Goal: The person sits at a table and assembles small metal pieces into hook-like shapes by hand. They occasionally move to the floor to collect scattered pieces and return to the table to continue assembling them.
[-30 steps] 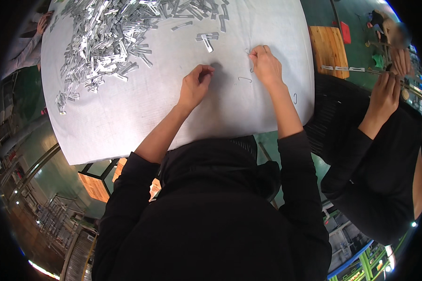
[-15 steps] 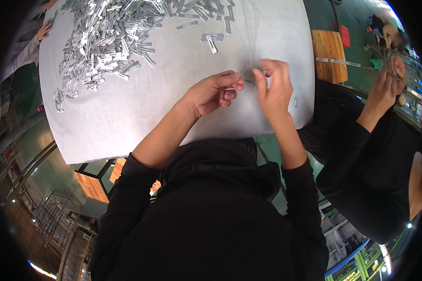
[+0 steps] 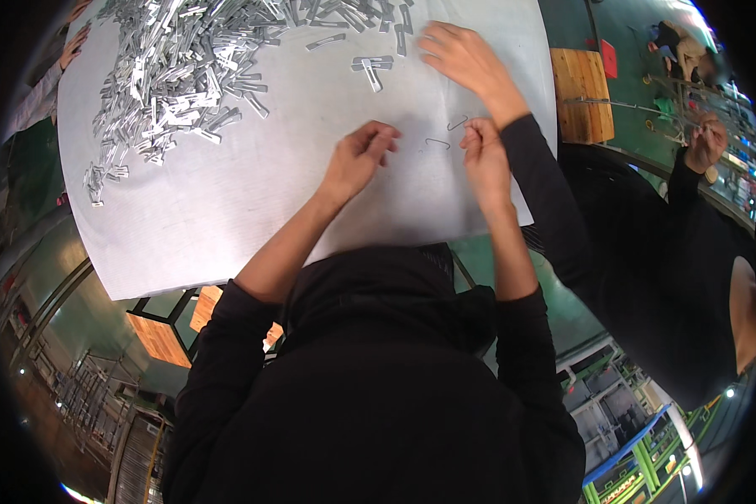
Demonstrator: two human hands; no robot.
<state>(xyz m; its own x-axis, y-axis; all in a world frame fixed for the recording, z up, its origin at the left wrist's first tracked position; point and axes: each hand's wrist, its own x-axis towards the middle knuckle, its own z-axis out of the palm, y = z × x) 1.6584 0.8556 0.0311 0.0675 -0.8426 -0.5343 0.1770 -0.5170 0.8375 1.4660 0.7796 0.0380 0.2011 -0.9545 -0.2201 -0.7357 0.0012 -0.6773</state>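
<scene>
My left hand (image 3: pixel 359 161) hovers above the grey-white tabletop (image 3: pixel 286 168), its fingers loosely bent and a little apart, with nothing visible in them. To its right, my right hand (image 3: pixel 485 161) is closed, thumb and fingers pinched together at one end of a thin dark wire hook (image 3: pixel 457 124). A second wire hook (image 3: pixel 437 142) lies between my two hands. Just beyond my right hand a co-worker's hand (image 3: pixel 462 57) reaches in over the table, fingers stretched toward the flat metal clips (image 3: pixel 373 72).
A large heap of silvery flat clips (image 3: pixel 176 84) covers the far left of the table. Another person's hand (image 3: pixel 74 46) rests at the left edge. The co-worker's dark sleeve (image 3: pixel 554 197) crosses the right table edge, beside a wooden stool (image 3: pixel 581 97).
My hands have moved apart; the left went slightly left. One wire hook now lies between them. The co-worker's arm has swung in over the table from the right.
</scene>
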